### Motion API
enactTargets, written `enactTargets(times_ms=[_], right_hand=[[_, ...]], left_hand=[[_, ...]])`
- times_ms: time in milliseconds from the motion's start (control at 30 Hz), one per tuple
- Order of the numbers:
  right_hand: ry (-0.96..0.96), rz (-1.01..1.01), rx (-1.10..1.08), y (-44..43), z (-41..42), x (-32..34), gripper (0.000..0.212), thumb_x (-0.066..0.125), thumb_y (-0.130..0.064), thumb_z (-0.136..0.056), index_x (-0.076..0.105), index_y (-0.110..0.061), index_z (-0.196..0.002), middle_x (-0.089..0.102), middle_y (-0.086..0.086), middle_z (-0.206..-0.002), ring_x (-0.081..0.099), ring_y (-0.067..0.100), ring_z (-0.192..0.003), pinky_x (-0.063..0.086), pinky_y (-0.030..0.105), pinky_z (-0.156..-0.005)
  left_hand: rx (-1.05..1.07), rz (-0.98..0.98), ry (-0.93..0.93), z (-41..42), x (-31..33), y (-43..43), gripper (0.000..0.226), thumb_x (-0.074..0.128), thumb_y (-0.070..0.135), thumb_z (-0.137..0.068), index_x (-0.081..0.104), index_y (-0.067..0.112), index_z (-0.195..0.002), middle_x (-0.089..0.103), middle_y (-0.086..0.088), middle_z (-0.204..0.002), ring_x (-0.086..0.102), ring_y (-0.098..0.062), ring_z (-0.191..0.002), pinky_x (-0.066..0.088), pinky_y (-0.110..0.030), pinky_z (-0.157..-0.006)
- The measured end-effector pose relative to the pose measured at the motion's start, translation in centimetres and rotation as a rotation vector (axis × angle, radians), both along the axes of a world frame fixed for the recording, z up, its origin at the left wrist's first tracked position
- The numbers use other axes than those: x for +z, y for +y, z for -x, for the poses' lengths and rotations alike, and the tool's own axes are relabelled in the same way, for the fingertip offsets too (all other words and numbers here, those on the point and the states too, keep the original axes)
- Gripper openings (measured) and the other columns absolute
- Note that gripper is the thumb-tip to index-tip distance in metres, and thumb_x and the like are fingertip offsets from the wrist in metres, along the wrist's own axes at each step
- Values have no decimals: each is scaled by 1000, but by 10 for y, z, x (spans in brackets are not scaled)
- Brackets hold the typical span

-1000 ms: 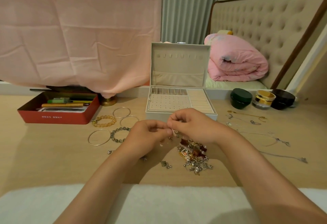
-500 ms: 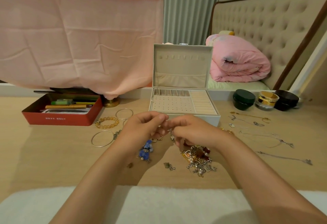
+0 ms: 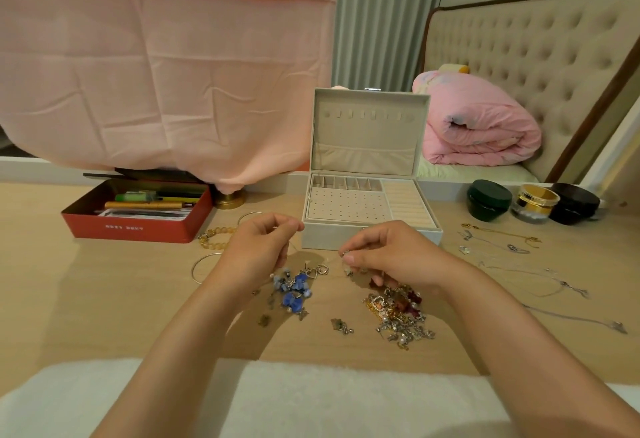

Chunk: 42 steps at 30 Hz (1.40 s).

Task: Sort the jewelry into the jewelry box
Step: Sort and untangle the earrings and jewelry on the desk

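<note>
The cream jewelry box (image 3: 320, 240) stands open at mid-table, its lid (image 3: 367, 136) upright and its tray bare. In front of it my left hand (image 3: 258, 250) pinches one end of a thin chain. My right hand (image 3: 394, 255) pinches the other end at a small silver clasp. Blue bead charms (image 3: 292, 290) hang from the chain down onto the table between my hands. A tangled pile of gold, silver and red jewelry (image 3: 398, 314) lies under my right wrist. Small loose pieces (image 3: 341, 326) lie nearby.
Left of the box lie an amber bead bracelet (image 3: 214, 235) and a silver bangle (image 3: 202, 266). A red tin (image 3: 138, 226) of pens sits further left. Thin necklaces (image 3: 502, 240) are spread on the right, with three jars (image 3: 488, 199) behind them. A white cloth (image 3: 311, 399) covers the near edge.
My hands have drawn apart, left hand going left and right hand right, stretching the chain. The blue bead charms have come out from under my hands into view.
</note>
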State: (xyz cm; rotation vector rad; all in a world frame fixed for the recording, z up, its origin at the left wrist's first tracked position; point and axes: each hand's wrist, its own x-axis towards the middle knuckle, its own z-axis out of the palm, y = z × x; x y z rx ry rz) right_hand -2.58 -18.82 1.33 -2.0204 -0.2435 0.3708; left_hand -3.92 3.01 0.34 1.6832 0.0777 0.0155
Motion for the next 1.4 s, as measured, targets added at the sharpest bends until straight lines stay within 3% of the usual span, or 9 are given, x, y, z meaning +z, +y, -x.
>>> enactTargets(times_ms=[167,400,467,567,700,933,1100,1233,1400], right_hand=[[-23,-48,-62,-2,0,6,9,72,-17,-92,73,-12,-99,68,5,-72,62,12,-59,39,23,-45],[-129,-103,-88,0,4,15,9,73,-15,-91,79,-14,-97,78,1,-91,60,14,-56,38,23,-44],[-172,-95,-84,1,5,17,10,74,-14,-90,80,-14,-97,79,-1,-89,58,16,-55,38,18,-43],[-231,-82,-78,3,5,17,9,74,-14,-90,81,-14,-96,77,-5,-79,53,16,-51,39,11,-45],[-283,-39,-48,1,3,19,10,74,-11,-90,81,-13,-97,69,-9,-62,50,14,-50,41,14,-47],[-216,60,-40,-18,9,18,13,82,-15,-82,81,-18,-95,73,6,-75,53,9,-51,43,16,-49],[-166,153,-28,-37,20,15,9,82,-19,-83,81,-20,-92,74,-4,-72,56,9,-54,51,21,-58],[-106,184,-64,-60,34,15,6,77,-20,-88,77,-21,-94,74,-3,-75,67,12,-62,50,24,-54],[-42,-43,-222,-105,49,26,15,74,-11,-89,73,-8,-104,78,9,-92,75,24,-77,59,30,-58]], left_hand=[[0,-259,6,-1,-6,9,14,61,28,-97,72,24,-91,64,6,-59,51,-11,-53,42,-27,-54],[93,-706,-97,5,-8,4,11,61,32,-96,63,36,-106,61,15,-110,60,-9,-89,46,-28,-70],[125,-665,-206,6,-7,-1,20,61,28,-95,61,37,-113,58,16,-115,58,-5,-93,44,-23,-73],[-59,-318,-259,12,-1,-20,31,60,20,-97,58,34,-125,63,19,-119,61,4,-101,48,-13,-77],[-342,-35,-92,16,-1,-40,32,59,14,-98,58,21,-129,75,-1,-102,72,-15,-90,53,-34,-92],[-278,-227,-88,13,-10,-36,16,62,26,-96,72,16,-89,52,10,-62,49,-3,-52,57,-30,-65],[-194,-335,-138,16,-8,-51,17,62,34,-94,71,26,-82,50,14,-54,44,-10,-49,40,-26,-54],[-292,-655,-235,21,9,-75,18,57,36,-96,68,29,-82,56,12,-55,47,-3,-49,39,-24,-54],[-484,-813,-216,18,32,-110,16,57,35,-97,69,30,-88,56,13,-57,46,-1,-46,36,-22,-51]])
